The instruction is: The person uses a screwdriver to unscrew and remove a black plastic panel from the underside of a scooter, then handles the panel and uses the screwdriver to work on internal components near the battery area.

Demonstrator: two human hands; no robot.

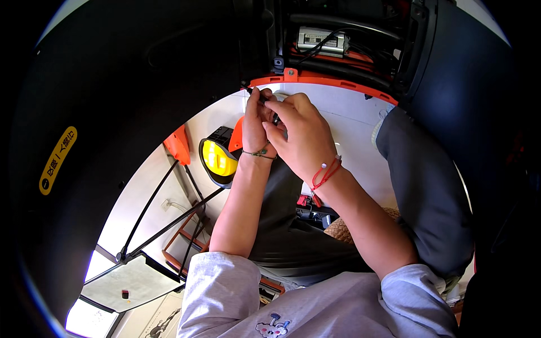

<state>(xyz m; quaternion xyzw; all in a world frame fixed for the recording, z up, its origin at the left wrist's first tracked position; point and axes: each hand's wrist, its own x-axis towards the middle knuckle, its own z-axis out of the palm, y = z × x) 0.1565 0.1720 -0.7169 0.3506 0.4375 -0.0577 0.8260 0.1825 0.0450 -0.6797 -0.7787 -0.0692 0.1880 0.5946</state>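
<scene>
My left hand [258, 115] is raised at the orange rim [332, 82] of a dark machine body, with its fingers curled and the palm turned inward. My right hand [304, 127] meets it from the right, thumb and fingers bent together. Between them is something small and dark [276, 119], mostly covered by the fingers, so its kind does not show. A thin black tip [245, 87] sticks out past the left fingertips, close to the machine's lower edge.
Above the rim, an open bay holds a silver box [322, 40] with black cables. A large black panel [112, 96] with a yellow label curves along the left. Beyond my left forearm lie a black-and-yellow round part [218, 158], an orange piece [178, 145] and a black-framed stand [147, 230].
</scene>
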